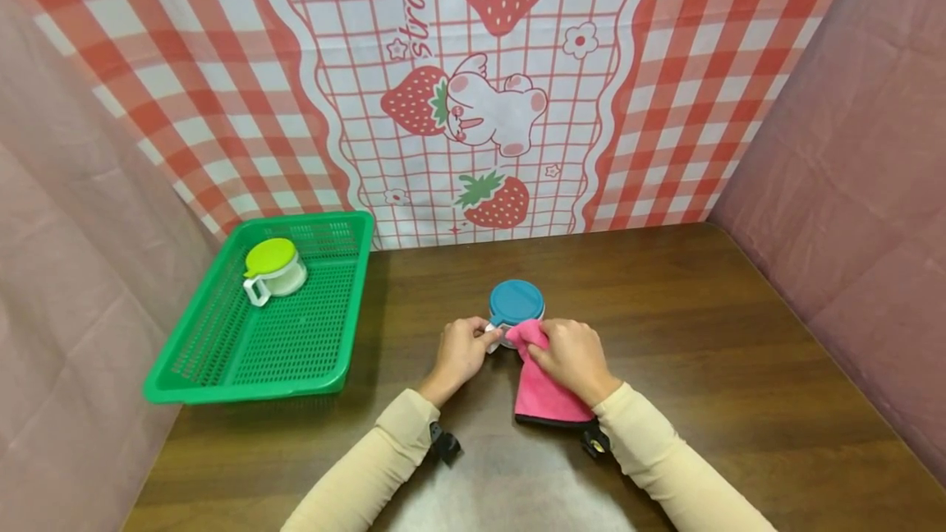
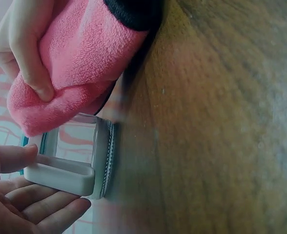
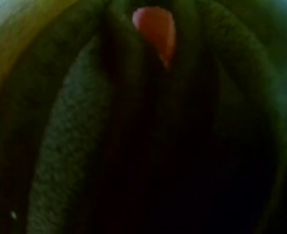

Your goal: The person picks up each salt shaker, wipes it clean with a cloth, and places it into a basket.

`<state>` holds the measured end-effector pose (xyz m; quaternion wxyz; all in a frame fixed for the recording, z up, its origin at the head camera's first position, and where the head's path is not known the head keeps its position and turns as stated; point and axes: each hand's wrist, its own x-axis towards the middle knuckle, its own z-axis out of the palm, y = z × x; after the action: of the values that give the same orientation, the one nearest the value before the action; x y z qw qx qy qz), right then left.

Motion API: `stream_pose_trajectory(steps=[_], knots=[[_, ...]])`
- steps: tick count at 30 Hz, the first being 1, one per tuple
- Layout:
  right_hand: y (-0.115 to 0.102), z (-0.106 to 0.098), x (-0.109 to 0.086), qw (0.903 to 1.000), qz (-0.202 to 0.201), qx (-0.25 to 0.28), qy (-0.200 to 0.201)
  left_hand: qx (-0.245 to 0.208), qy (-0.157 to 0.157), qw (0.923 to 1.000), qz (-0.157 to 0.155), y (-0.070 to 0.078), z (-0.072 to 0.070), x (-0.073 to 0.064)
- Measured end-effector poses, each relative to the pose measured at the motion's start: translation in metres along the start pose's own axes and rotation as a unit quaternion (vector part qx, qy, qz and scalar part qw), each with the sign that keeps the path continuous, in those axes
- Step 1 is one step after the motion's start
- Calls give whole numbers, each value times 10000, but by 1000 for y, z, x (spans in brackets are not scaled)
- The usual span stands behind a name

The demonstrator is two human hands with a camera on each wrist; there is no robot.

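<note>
A clear seasoning jar with a blue lid (image 1: 516, 302) stands upright on the table. My left hand (image 1: 460, 355) pinches its white handle (image 2: 60, 176) between thumb and fingers, at the jar's left side. My right hand (image 1: 578, 358) grips a pink cloth (image 1: 550, 396) with a dark edge. The bunched top of the cloth lies against the jar's front right, by the lid, and the rest hangs down toward me. Dark, blurred folds of cloth (image 3: 75, 131) fill the right wrist view, hiding the right fingers there.
At the left stands a green perforated basket (image 1: 360, 302). Inside it, near the back left, is a similar jar with a yellow-green lid (image 1: 271, 256) and white handle. A checked strawberry-print cloth (image 1: 680, 105) hangs behind the wooden table (image 1: 709, 335); pink fabric (image 1: 850, 187) hangs at both sides.
</note>
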<state>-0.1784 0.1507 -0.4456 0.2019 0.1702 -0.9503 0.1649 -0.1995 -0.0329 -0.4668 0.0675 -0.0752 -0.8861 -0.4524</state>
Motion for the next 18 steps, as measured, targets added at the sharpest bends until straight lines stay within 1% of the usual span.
stream_pose_trajectory(steps=[4, 7, 12, 15, 18], knots=[[-1, 6, 0, 9994, -27, -2, -337, -40, -41, 10000, 6, 0, -1, -1], [-1, 11, -1, 9985, 15, -70, -542, -85, -69, 9999, 74, 0, -1, -2], [-2, 18, 0, 9971, 76, -248, -718, -159, -72, 9998, 137, 1, -2, -1], [-2, 19, 2, 9960, 129, -308, -830, -114, -64, 9998, 159, 1, -2, 0], [-2, 20, 3, 9953, 183, -299, -905, -74, -65, 9999, 96, 0, -3, 2]])
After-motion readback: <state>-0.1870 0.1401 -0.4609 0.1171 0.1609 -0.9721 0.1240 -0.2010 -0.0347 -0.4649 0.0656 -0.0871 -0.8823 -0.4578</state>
